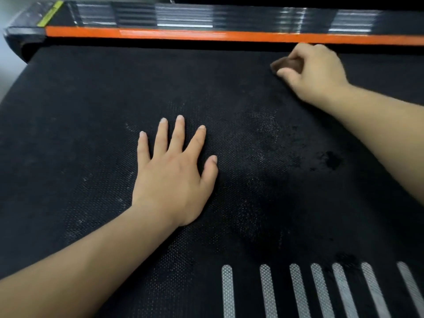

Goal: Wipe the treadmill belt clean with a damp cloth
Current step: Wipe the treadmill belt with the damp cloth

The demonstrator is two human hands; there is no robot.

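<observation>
Fingers of the right hand curl around a brown cloth at the far edge of the treadmill belt, beside the orange rail; the left hand lies flat mid-belt, fingers spread wide

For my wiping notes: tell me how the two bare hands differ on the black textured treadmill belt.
The left hand lies flat, fingers spread, holding nothing; the right hand curls round a small brown cloth. The left sits mid-belt; the right is near the orange side strip. Both rest on the belt.
</observation>
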